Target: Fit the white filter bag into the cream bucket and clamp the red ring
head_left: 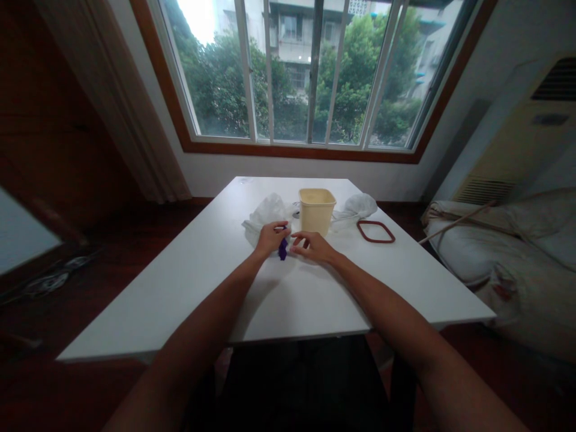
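Observation:
My left hand (270,238) is closed over a small dark purple piece (282,249), soft and crumpled-looking, whose lower end hangs below my fingers. What exactly it is, I cannot make out. Just behind this hand lies a crumpled translucent white plastic bag (269,210). My right hand (314,248) is to the right of the purple piece, fingers bent and slightly apart, with nothing visible between them. Right behind my right hand stands an upright cream-coloured plastic bin (317,216), its mouth facing up.
A reddish-brown rounded-square ring (380,241) lies flat on the white table (193,288), right of the bin. Another clear plastic bag (361,204) rests behind it. Large wrapped bundles (468,252) are on the right, past the table edge. A window is beyond the table.

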Tool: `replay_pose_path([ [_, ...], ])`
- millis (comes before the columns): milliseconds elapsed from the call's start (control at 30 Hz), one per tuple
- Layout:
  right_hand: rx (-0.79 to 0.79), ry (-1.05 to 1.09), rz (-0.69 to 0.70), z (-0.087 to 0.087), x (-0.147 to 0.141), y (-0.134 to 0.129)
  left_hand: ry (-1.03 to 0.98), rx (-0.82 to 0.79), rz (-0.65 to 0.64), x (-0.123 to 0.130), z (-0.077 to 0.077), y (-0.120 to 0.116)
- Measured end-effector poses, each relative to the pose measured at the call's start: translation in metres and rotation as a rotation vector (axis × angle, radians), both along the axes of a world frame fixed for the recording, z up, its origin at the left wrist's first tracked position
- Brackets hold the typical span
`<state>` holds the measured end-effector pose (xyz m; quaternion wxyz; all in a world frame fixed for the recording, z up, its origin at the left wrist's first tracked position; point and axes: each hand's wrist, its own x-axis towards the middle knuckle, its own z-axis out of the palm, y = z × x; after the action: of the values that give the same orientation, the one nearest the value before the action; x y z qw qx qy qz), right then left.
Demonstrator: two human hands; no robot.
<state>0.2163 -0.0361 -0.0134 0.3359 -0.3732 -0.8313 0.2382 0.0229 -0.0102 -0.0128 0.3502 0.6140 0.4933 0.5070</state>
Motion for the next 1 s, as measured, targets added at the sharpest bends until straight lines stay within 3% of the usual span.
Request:
replay_pose_path([
  [100, 0.087, -0.050, -0.007, -0.010, -0.011, 0.003, -0.057, -0.075, -0.068, 0.001, -0.004, 0.001],
  [200, 0.191, -0.113, 0.032, -0.022, -0.014, 0.013, 0.243, 0.008, -0.003, -0.006, -0.006, 0.001],
  [267, 0.201, -0.152, 0.050, -0.029, -0.013, 0.020, 0.482, 0.062, 0.051, -0.014, -0.006, 0.002],
  [333, 0.183, -0.174, 0.033, -0.034, -0.010, 0.024, 0.596, 0.058, 0.092, -0.023, -0.003, 0.003],
  [467, 0.150, -0.143, -0.016, -0.033, -0.001, 0.025, 0.619, 0.063, 0.215, -0.036, 0.011, 0.003],
  [600, 0.104, 0.026, -0.060, -0.018, 0.009, 0.018, 0.523, 0.197, 0.299, -0.029, 0.030, -0.008],
  [700, 0.058, 0.173, -0.061, -0.003, 0.014, 0.012, 0.333, 0.313, 0.136, -0.007, 0.038, -0.023],
  [867, -0.018, 0.330, 0.036, 0.013, 0.018, 0.005, 0.042, 0.272, -0.206, 0.028, 0.032, -0.040],
  [1000, -0.128, 0.351, 0.058, 0.017, 0.021, 0.003, -0.059, 0.194, -0.249, 0.035, 0.024, -0.041],
])
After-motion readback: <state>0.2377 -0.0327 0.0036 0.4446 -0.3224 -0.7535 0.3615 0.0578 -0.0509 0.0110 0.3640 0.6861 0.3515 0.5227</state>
